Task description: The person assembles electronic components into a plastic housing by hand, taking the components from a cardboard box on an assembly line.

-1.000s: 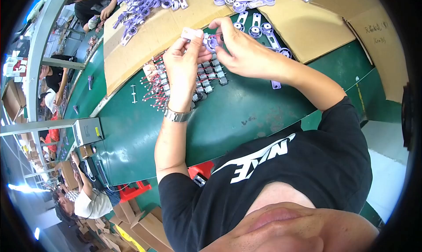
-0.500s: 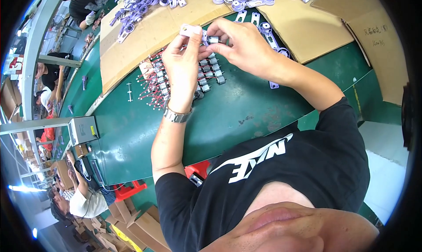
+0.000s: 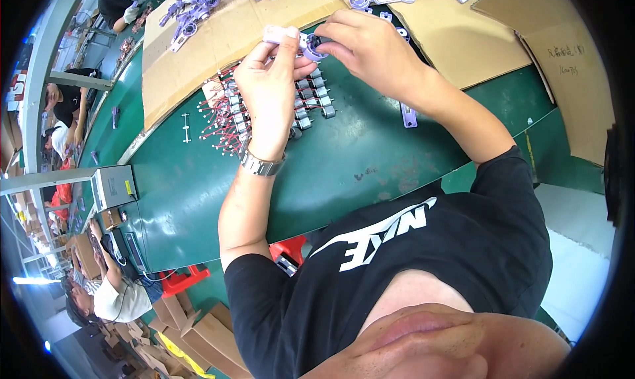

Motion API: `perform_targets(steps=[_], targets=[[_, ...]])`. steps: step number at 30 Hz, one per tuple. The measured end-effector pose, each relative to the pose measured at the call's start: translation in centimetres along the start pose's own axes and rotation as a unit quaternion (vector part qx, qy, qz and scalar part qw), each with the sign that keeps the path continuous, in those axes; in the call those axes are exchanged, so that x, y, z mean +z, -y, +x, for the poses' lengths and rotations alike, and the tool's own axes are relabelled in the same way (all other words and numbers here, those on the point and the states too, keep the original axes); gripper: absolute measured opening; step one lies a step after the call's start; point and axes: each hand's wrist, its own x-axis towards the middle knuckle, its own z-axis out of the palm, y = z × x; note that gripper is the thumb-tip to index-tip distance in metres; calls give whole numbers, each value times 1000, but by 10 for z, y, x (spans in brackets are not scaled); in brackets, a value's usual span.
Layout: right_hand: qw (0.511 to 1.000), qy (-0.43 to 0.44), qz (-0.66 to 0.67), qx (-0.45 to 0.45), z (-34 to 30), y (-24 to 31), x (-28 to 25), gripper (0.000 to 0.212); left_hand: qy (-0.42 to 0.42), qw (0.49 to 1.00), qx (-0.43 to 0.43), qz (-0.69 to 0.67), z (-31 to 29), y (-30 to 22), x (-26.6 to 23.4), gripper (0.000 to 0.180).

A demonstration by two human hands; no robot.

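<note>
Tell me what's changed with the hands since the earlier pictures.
Half a second ago the right hand held a silver motor beside the ring of the housing; now its fingers are at the ring, where something dark shows. Whether that is the motor is unclear. The left hand still grips the housing, and the wired motors lie in rows as before.

Smooth lavender plastic housing [image 3: 276,34] I hold, grey metal motors [image 3: 321,92] with a dull sheen, glossy, scuffed green worktop [image 3: 344,155], matt brown cardboard sheet [image 3: 192,65], my shiny metal watch [image 3: 262,165], my matt black cloth T-shirt [image 3: 456,240]
</note>
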Motion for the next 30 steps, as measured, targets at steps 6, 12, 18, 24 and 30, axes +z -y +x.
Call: perform_targets(steps=[6,12,18,24,30], targets=[[994,12,-97,-37,-4,3,10,20,-5,1000,14,14,-2,5,5,27],[986,125,-110,18,-7,-4,9,33,-4,1000,-3,21,-1,8,4,26],[999,-32,-27,-1,-5,-9,5,20,1,1000,11,22,1,12,3,27],[949,23,231,214,-3,1,9,20,-1,1000,17,20,0,8,4,26],[914,-32,335,225,-7,1,22,21,3,1000,21,8,1,5,-1,24]])
